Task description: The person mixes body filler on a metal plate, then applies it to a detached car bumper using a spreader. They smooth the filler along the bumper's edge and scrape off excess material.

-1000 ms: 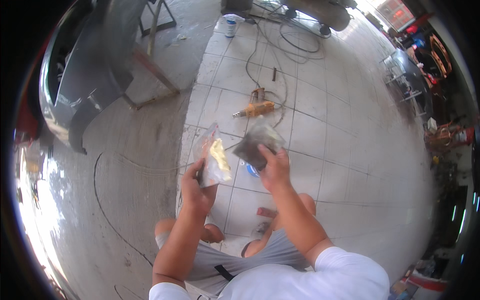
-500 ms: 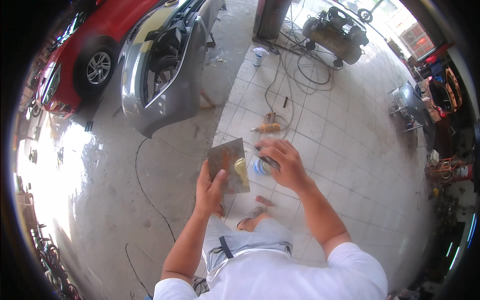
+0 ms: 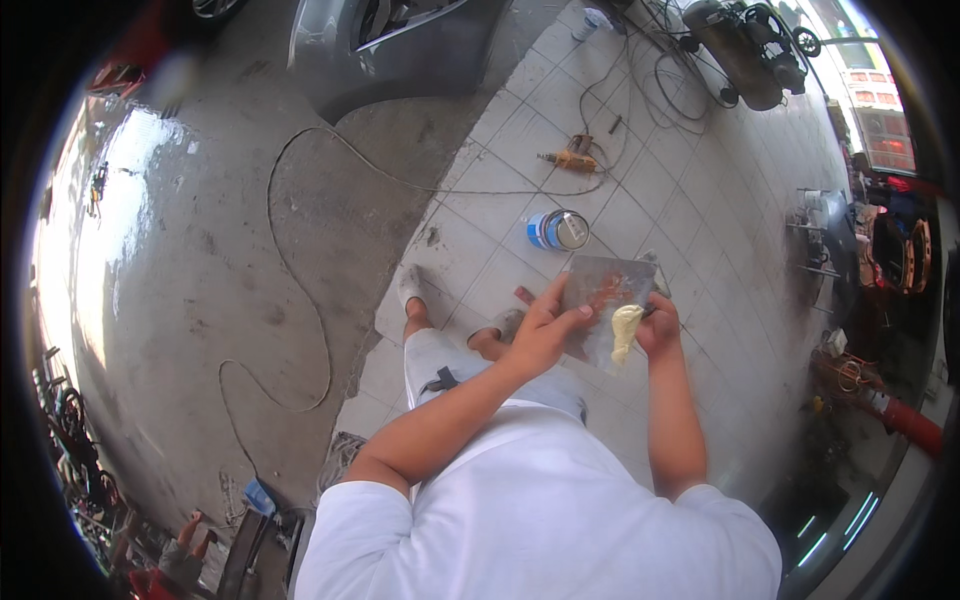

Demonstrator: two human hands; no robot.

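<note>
L fingers (image 3: 576, 318) gripping, R fingers (image 3: 660, 312) curled nearby.

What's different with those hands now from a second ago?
The left hand has carried the plate rightward, past the can. The right hand was apart from the plate; now it's at its right edge, beside the yellow paste. The can is no longer partly hidden. Unchanged: the left hand holds the plate, and the heat gun lies on the tiles.

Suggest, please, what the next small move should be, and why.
I'd probably work the yellow paste inward: it sits in a lump near the right edge of the flat plate, the left hand grips that plate with its thumb on top, and the right hand is beside the paste.
</note>
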